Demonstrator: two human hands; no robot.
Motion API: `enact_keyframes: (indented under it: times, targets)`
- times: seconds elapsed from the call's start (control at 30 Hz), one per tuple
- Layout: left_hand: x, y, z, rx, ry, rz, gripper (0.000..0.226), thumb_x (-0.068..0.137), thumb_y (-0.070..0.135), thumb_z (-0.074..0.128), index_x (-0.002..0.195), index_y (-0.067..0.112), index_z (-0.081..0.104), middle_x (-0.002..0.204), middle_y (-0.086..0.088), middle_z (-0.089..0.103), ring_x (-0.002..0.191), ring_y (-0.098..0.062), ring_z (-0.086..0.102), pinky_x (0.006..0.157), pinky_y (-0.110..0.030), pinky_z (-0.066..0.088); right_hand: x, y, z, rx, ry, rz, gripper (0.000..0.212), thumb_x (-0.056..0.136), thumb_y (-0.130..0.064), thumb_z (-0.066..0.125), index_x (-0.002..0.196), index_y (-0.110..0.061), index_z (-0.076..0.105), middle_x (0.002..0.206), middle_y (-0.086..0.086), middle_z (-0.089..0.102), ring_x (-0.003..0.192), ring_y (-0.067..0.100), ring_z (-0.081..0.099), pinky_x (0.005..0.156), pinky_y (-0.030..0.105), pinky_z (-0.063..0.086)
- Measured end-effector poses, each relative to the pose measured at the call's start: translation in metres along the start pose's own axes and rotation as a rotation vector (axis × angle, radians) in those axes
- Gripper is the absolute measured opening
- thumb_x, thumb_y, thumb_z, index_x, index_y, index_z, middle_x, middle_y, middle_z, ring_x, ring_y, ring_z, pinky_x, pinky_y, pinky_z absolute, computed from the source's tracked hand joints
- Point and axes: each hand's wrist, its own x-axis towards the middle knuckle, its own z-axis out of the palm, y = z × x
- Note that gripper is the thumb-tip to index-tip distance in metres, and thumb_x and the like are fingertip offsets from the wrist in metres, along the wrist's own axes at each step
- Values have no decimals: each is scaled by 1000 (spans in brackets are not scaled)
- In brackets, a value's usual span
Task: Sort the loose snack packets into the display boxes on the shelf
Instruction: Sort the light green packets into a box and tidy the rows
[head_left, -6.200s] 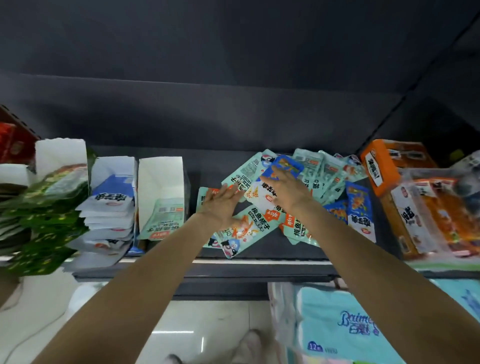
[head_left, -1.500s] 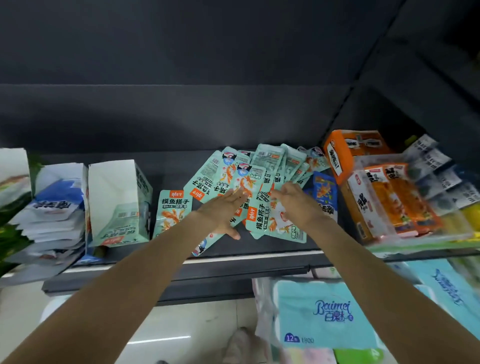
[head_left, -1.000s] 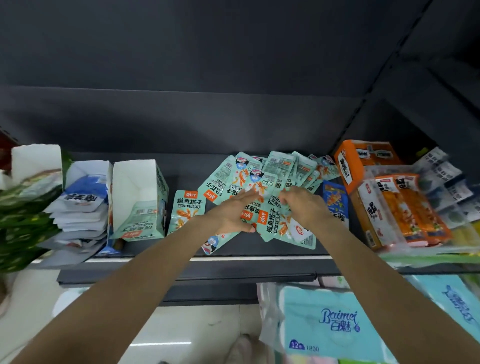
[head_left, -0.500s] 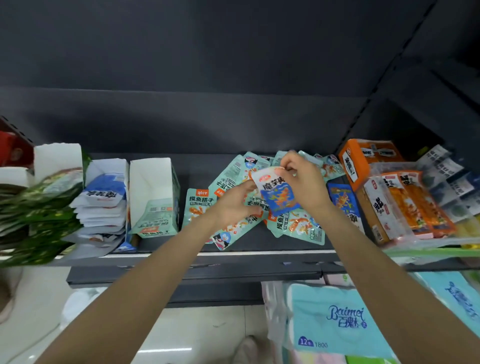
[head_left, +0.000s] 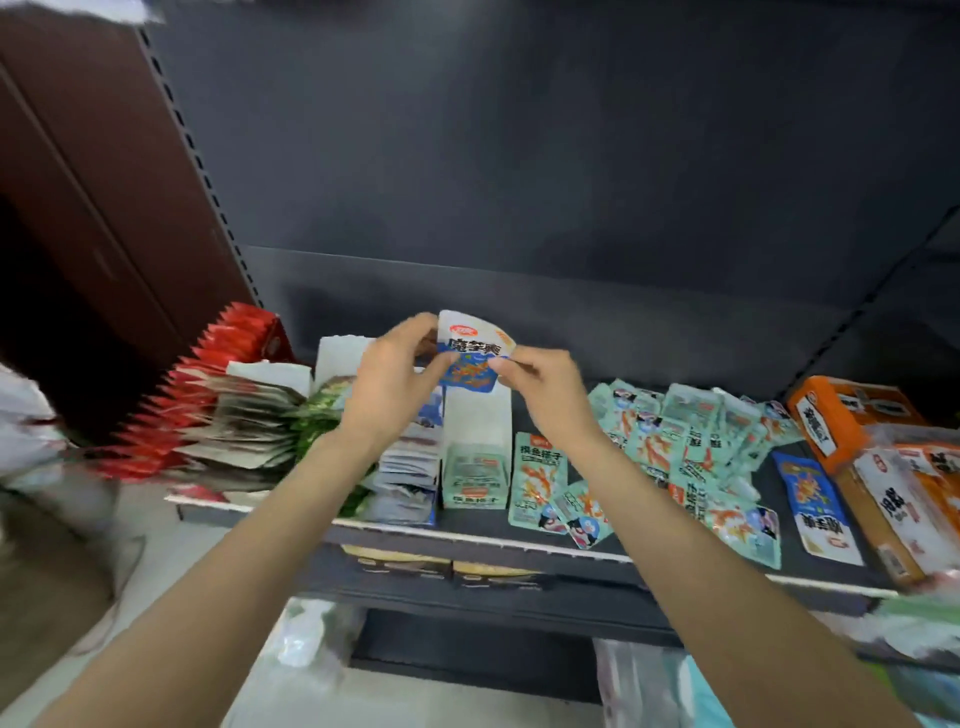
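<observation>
A blue and white snack packet (head_left: 470, 358) is held up above the shelf between both hands. My left hand (head_left: 389, 384) grips its left edge and my right hand (head_left: 545, 389) pinches its right edge. Below it stands a white display box (head_left: 475, 431) holding teal packets. Left of that, a box of blue and white packets (head_left: 408, 467) is partly hidden by my left wrist. A pile of loose teal packets (head_left: 675, 447) lies on the dark shelf (head_left: 467, 538) to the right. Another blue and white packet (head_left: 815, 504) lies at the pile's right end.
Green packets (head_left: 317, 421), silver packets (head_left: 249, 421) and red packets (head_left: 208, 364) fill boxes at the left. An orange carton (head_left: 841, 415) and clear-wrapped orange packs (head_left: 904, 499) stand at the right. A brown cabinet (head_left: 93, 197) rises at the far left.
Both hands have lifted the blue and white packet out of the teal pile and carried it left, above the display boxes. The view has swung left.
</observation>
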Motion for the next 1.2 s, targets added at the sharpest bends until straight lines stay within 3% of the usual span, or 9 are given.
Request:
enact_keyframes:
  times: [0.07, 0.2, 0.3, 0.53, 0.67, 0.8, 1.0, 1.1, 1.2]
  targets:
    - [-10, -10, -25, -3, 5, 17, 9, 87, 9, 65, 95, 8, 60, 87, 5, 65, 79, -3, 60, 73, -8, 46, -1, -7, 32, 16, -22, -10, 41, 89, -13, 63, 54, -28, 48, 53, -5, 42, 60, 6, 34, 56, 29, 31]
    - [-25, -42, -51, 66, -109, 67, 8, 91, 13, 61, 96, 11, 66, 89, 5, 67, 86, -11, 64, 80, -24, 49, -5, 2, 76, -28, -39, 44, 14, 87, -8, 64, 79, 1, 71, 71, 16, 65, 72, 7, 48, 66, 27, 38]
    - [-27, -57, -52, 191, -247, 81, 16, 94, 14, 56, 103, 12, 69, 102, -1, 71, 95, -20, 64, 87, -37, 50, -9, 3, 84, -195, -63, 16, 19, 87, -2, 62, 103, -5, 72, 98, 12, 72, 90, 16, 65, 80, 23, 48]
    - [-23, -56, -35, 637, -604, 70, 32, 96, 33, 43, 120, 22, 63, 123, -2, 63, 115, -24, 54, 99, -36, 37, -21, 6, 62, -491, -266, 98, 31, 93, -1, 50, 116, -13, 67, 126, 4, 62, 114, 22, 58, 93, 21, 38]
    - [-25, -41, -14, 639, -550, 34, 47, 91, 52, 44, 129, 27, 54, 136, 5, 50, 128, -18, 38, 104, -38, 24, -27, 16, 36, -416, -197, 143, 33, 93, -4, 52, 121, -16, 63, 125, -1, 62, 116, 14, 57, 100, 21, 38]
    - [-22, -5, 37, 542, -485, 150, 36, 98, 33, 38, 130, 22, 51, 133, 2, 51, 125, -19, 40, 101, -33, 26, -38, 40, -14, -379, -34, 207, 31, 92, -2, 51, 119, -12, 64, 119, 3, 65, 110, 13, 60, 95, 17, 41]
    - [-27, 60, 164, 359, -639, 145, 49, 96, 21, 44, 142, 13, 30, 132, -11, 50, 121, -29, 43, 96, -39, 35, -72, 127, -122, -624, -35, 509, 39, 93, -14, 54, 131, -15, 53, 133, 10, 55, 114, 27, 57, 94, 33, 44]
    - [-28, 79, 236, 313, -824, 90, 62, 95, 26, 49, 147, 12, 19, 145, -13, 36, 132, -29, 35, 104, -42, 35, -93, 173, -173, -695, -27, 701, 53, 92, -25, 56, 140, -14, 38, 140, 16, 43, 129, 33, 40, 102, 41, 40]
    - [-28, 82, 297, 335, -945, 65, 82, 91, 38, 56, 151, 16, 5, 159, -5, 8, 145, -24, 11, 117, -41, 19, -106, 208, -215, -687, -43, 877, 67, 94, -34, 53, 148, -17, 18, 154, 21, 6, 142, 39, 12, 110, 47, 28]
